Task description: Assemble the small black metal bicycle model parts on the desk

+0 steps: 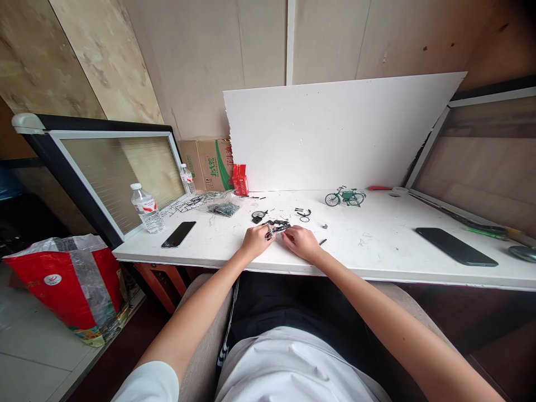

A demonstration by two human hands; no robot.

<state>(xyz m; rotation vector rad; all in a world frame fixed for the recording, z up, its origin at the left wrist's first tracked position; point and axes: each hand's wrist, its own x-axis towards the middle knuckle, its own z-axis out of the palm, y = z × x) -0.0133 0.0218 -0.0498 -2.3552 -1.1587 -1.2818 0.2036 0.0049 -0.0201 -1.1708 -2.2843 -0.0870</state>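
Note:
My left hand [254,242] is closed around a small dark model part with silvery pieces [270,230], just above the front of the white table. Close beside it, my right hand [300,242] has its fingers pinched together at the part's right end; whatever lies between those fingertips is too small to make out. Beyond the hands lie a small black spoked wheel [259,214], a curved black piece [305,213] and a black ring [305,219], among tiny loose bits. A green model bicycle [345,196] stands upright farther back to the right.
Left on the table [372,257] are a phone [178,234], a water bottle [146,207], black part frames [196,202] and a plastic bag of parts [225,208]. A cardboard box [205,164] and red box [240,180] stand behind. Another dark phone [456,246] lies right.

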